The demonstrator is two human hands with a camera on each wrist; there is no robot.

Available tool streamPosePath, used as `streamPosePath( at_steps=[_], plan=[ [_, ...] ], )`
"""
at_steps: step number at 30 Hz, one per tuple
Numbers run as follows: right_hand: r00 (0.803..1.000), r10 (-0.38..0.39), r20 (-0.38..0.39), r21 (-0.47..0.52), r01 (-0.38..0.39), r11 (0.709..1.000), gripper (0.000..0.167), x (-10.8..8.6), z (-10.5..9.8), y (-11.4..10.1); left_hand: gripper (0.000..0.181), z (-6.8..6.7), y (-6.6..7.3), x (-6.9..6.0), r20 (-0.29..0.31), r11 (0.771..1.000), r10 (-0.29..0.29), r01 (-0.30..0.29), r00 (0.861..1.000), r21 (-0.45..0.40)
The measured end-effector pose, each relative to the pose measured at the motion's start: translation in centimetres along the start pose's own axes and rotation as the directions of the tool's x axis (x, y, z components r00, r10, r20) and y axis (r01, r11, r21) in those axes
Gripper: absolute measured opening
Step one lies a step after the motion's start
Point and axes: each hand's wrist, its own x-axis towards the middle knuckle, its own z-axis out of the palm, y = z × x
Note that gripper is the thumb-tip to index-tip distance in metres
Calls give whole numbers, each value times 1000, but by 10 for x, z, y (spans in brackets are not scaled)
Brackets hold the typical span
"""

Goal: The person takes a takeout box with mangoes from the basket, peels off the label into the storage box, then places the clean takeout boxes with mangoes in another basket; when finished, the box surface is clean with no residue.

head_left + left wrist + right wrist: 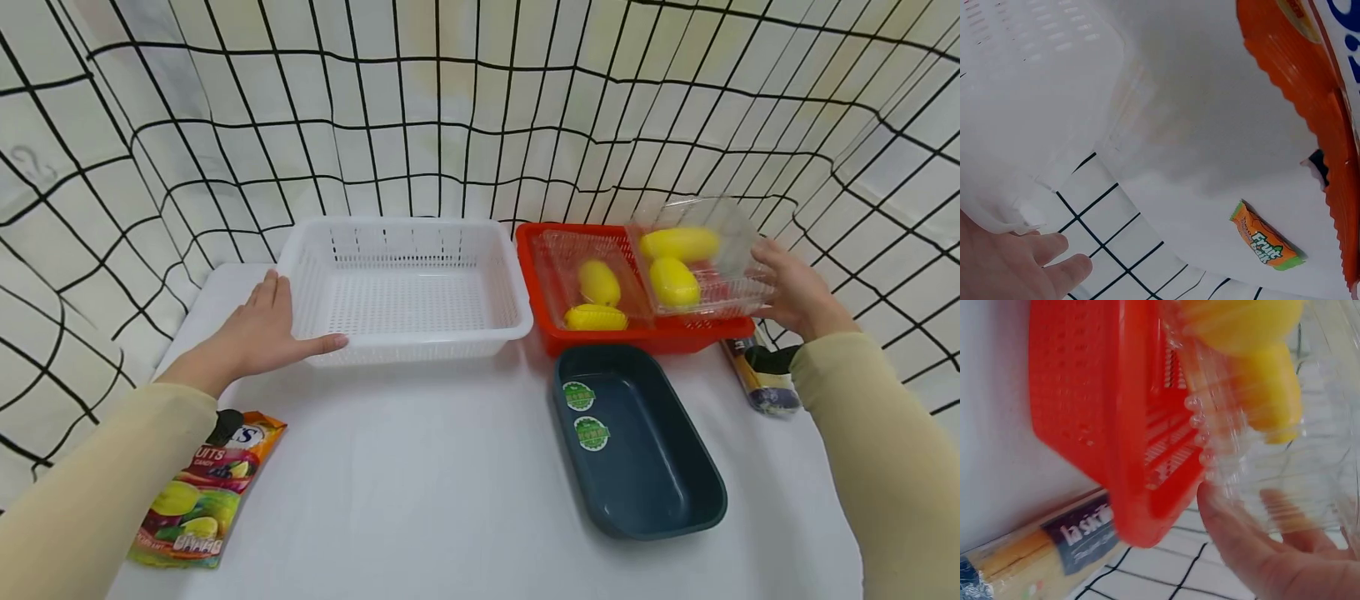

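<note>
My left hand (255, 329) rests against the left end of a white slotted basket (412, 348), fingers straight and thumb stretched over its front rim. The left wrist view shows fingertips (1072, 272) beside that rim. My right hand (798, 292) grips the right end of a clear plastic container (738, 287), tilted above the right part of a red basket (547, 329). Inside the container are a long yellow piece (678, 244) and a rounder yellow piece (675, 282). A second clear tray (558, 258) in the red basket holds a yellow fruit-like piece (598, 283) and a corn-like piece (596, 317).
A dark blue tub (660, 442) stands before the red basket. A fruit candy bag (206, 500) lies front left, with a small wrapped candy (1266, 240) near it. A spaghetti-like pack (1066, 544) lies right of the red basket. Black wire mesh (438, 125) surrounds the table.
</note>
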Motion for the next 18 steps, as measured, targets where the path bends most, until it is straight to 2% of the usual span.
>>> streamPosePath(
  at_steps=[9,18],
  plan=[
    [999,25,33,-119,-21,993,82,18,-14,25,137,8,-1,-3,-8,1000,3,-2,1000,11],
    [998,4,61,-269,12,963,84,25,-15,19,136,3,1,0,-20,1000,0,0,1000,26]
  ],
)
